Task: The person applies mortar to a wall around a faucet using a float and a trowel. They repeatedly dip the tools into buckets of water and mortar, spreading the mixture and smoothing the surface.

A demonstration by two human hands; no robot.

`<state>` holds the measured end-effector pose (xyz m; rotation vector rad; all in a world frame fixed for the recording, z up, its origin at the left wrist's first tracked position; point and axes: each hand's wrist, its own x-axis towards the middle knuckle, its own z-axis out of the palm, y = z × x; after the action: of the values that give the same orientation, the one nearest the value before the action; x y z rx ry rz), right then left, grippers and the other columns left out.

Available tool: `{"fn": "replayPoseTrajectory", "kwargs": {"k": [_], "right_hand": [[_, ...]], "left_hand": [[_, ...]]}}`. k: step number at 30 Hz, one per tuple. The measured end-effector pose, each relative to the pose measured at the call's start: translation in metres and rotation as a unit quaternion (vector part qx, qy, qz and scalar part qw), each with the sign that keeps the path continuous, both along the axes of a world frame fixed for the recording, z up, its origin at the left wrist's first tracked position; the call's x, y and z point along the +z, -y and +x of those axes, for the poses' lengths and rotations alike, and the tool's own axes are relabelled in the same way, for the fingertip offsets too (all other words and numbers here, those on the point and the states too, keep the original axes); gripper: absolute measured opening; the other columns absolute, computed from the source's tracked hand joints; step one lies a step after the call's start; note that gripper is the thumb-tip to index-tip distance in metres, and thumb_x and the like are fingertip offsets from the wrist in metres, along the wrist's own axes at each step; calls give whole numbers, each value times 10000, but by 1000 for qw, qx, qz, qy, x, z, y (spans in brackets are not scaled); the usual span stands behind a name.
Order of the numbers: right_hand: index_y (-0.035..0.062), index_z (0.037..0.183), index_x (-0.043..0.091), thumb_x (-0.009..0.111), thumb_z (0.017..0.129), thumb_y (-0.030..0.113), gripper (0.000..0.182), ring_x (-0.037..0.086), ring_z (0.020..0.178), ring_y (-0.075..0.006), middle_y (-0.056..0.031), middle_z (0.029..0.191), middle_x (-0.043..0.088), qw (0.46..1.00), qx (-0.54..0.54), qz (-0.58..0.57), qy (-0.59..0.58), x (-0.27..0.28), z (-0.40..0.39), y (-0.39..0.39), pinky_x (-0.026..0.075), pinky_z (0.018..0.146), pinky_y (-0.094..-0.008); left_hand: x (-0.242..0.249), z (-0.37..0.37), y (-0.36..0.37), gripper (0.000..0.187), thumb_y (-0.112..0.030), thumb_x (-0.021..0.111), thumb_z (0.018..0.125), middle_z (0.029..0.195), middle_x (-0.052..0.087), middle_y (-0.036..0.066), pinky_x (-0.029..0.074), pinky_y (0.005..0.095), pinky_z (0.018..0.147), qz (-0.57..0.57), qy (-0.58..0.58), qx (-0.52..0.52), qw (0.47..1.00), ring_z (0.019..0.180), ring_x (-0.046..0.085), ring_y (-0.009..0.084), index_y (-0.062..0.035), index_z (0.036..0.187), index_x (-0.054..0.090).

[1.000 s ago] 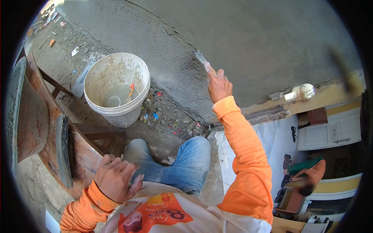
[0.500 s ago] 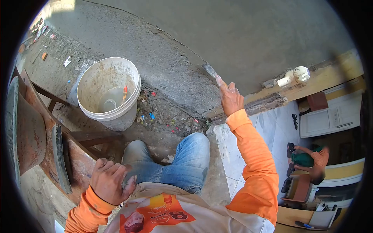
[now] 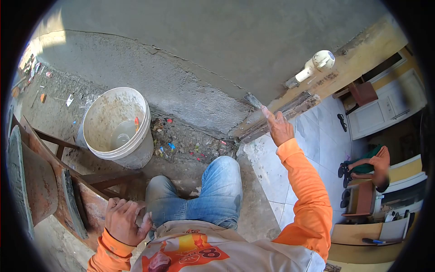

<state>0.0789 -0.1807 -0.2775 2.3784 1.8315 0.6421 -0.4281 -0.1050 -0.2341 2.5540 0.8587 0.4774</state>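
My right hand (image 3: 281, 128) grips a small putty knife (image 3: 253, 100), its flat grey blade against the wall (image 3: 199, 90) beside the lower end of a ragged plaster line. Above this line the plaster is smooth; below it the surface is rougher. My left hand (image 3: 126, 222) is held low near my left knee, beside a curved rusty metal piece (image 3: 93, 206). Its fingers are curled in with the thumb sticking out, and whatever lies inside them is hidden.
A white bucket (image 3: 145, 118) with cloudy liquid and an orange-handled item (image 3: 137, 123) stands on the left. Rubble and scraps (image 3: 181, 140) line the wall's foot. A white pipe fitting (image 3: 317, 64) juts out at right. Beyond the white floor tiles (image 3: 272, 172), another person (image 3: 369, 167) bends down.
My right hand and the putty knife have shifted along the wall to the lower right. The view has turned a little. My left hand stays near the knee; the other person's arms reach toward their feet.
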Motion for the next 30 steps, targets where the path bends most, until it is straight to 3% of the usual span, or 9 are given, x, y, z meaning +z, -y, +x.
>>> {"fn": "replayPoseTrajectory", "kwargs": {"k": [19,22,25,26,28,29,30], "right_hand": [[332,1335,457,533,858,70,549,615,712,-338,-136,818,487,999,-31,-13,-35,11,29,48,503,580,-450],[316,1344,453,553,867,99,533,613,715,-338,-135,791,486,994,-105,-27,-24,11,28,73,498,589,-455],[272,1341,469,578,888,156,479,608,684,-321,-137,791,539,989,-61,60,-123,5,6,94,494,589,-457],[239,1342,473,581,900,173,460,608,652,-297,-139,789,562,980,-40,113,-160,-5,2,99,494,580,-451],[111,1235,534,555,927,168,314,583,589,-187,-96,738,582,911,12,299,-283,-49,2,101,479,527,-364],[77,1156,545,545,935,171,241,563,588,-142,-66,716,570,847,-109,249,-456,-69,6,111,460,519,-317],[42,1078,555,534,943,174,190,544,587,-98,-35,694,557,745,-224,175,-604,-88,8,119,440,511,-270]], "left_hand": [[2,0,2,182,-172,675,684,646,581,47,364,374,677,-7,-20,16,1000,631,541,251,-91,841,629],[1,0,3,193,-196,683,691,656,582,54,370,374,685,0,-12,8,1000,639,543,256,-83,837,630],[1,5,3,204,-217,690,694,670,589,54,370,371,685,20,-7,9,1000,644,545,253,-86,841,635],[2,4,2,203,-217,691,690,678,597,44,364,368,678,33,-15,8,999,645,551,242,-98,846,639],[7,1,1,218,-239,692,697,683,599,44,364,367,676,27,-43,9,999,649,553,240,-100,857,639],[7,0,1,234,-260,693,703,689,600,43,363,365,675,14,-63,-5,998,653,555,239,-102,867,639],[3,-1,1,248,-291,689,719,691,599,41,362,362,671,32,-60,-14,998,654,556,234,-109,878,637]]}}
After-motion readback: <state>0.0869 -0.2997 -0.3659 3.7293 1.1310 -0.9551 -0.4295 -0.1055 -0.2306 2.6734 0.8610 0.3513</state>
